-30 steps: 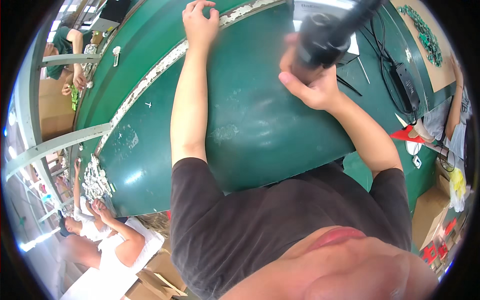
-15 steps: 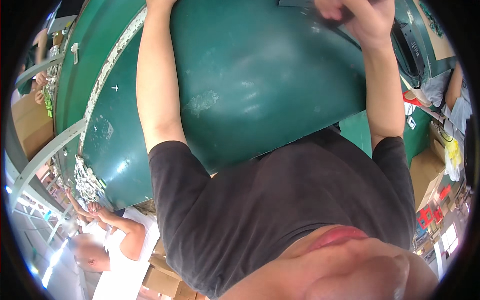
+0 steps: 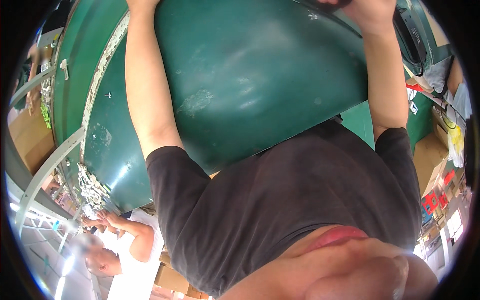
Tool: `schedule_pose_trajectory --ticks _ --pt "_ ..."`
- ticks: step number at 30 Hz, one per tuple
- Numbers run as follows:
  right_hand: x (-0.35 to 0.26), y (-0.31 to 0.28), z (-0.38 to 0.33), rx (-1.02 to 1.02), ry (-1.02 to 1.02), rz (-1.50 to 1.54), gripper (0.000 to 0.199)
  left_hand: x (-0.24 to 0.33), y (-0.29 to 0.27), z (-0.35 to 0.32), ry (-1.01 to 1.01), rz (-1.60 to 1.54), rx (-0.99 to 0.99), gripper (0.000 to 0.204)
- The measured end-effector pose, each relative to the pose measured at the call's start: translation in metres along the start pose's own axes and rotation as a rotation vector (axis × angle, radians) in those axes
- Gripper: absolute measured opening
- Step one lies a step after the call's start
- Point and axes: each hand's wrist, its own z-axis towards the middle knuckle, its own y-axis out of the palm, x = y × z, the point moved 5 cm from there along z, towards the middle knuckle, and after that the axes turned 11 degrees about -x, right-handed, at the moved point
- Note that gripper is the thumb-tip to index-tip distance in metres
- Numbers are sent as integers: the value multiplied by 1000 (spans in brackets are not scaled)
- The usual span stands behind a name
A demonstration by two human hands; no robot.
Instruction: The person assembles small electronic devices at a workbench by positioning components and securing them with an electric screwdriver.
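My left forearm reaches forward over a dark green tabletop, and the picture's upper edge cuts it off around the wrist. My left hand lies beyond that edge. At the top right, my right hand is partly cut off too. Its visible fingers look curled against something dark, which I cannot make out. A black cable runs along the tabletop just below this hand.
A black slotted box-like device stands right of my right hand. Small pale parts lie heaped at the left, near a co-worker in white. A curved grey rail crosses there. Cardboard boxes stand at the right.
Both my hands have moved up, farther out of the picture; my left forearm has also shifted left. The view has tilted slightly.
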Motion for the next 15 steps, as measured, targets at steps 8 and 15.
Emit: schedule_pose_trajectory --ticks 8,15 --pt "4 13 3 -125 60 -244 36 0 3 -1 -131 -63 -72 12" --pt "-6 2 -5 -56 219 -273 33 -3 7 -1 -124 -177 -81 11"
